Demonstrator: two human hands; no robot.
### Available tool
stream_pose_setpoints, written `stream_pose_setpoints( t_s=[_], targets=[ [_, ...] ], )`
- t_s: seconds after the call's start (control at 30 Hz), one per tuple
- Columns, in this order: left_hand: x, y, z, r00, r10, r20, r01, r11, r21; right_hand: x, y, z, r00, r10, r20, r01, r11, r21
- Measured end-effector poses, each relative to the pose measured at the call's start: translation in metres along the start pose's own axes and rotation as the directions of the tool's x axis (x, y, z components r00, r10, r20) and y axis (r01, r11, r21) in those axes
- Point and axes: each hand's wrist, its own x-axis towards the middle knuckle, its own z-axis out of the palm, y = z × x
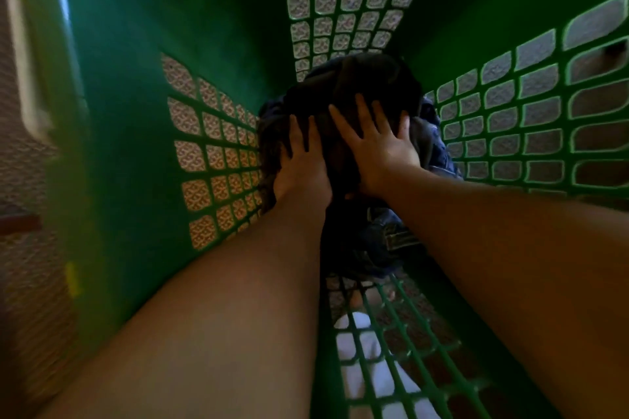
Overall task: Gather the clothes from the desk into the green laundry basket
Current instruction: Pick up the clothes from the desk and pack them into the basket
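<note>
I look straight down into the deep green laundry basket [146, 85], whose lattice walls fill the view. At its bottom lies a pile of dark clothes [360, 85]; blue denim with a belt loop [384, 241] shows at the near side. Both my arms reach down inside. My left hand [303, 163] lies flat on the left of the pile with straight fingers. My right hand [381, 143] presses on top of the dark cloth, fingers spread. Neither hand grips anything.
Patterned carpet [30, 299] shows through the basket's holes and outside its left wall. Something white [364, 350] is visible through the near lattice wall. A pale edge [23, 44] runs along the far left.
</note>
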Motion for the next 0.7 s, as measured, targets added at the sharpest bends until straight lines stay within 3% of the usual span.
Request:
stream_pose_setpoints(
  t_s=[0.17,0.27,0.33,0.53,0.7],
  targets=[
    [-0.049,0.011,-0.01,0.998,0.008,-0.062,-0.004,0.998,0.06,-0.077,0.005,0.003,0.998,0.042,-0.041,-0.038,0.994,0.098],
    [-0.085,0.022,0.005,0.994,-0.016,-0.112,0.013,1.0,-0.024,-0.127,0.011,0.017,0.994,0.084,0.067,-0.092,0.986,0.137],
    [-0.105,0.022,0.023,0.994,0.005,-0.109,-0.004,1.0,0.009,-0.145,0.018,0.027,0.987,0.064,0.148,-0.079,0.992,0.103],
    [-0.082,0.001,0.044,1.0,0.001,-0.008,-0.001,0.998,0.07,-0.119,0.014,0.053,0.981,0.076,0.179,-0.091,0.993,0.079],
    [-0.056,-0.004,0.025,0.984,-0.012,0.176,-0.012,0.991,0.136,-0.106,0.012,0.055,0.967,0.085,0.241,-0.108,0.991,0.083]
  ],
)
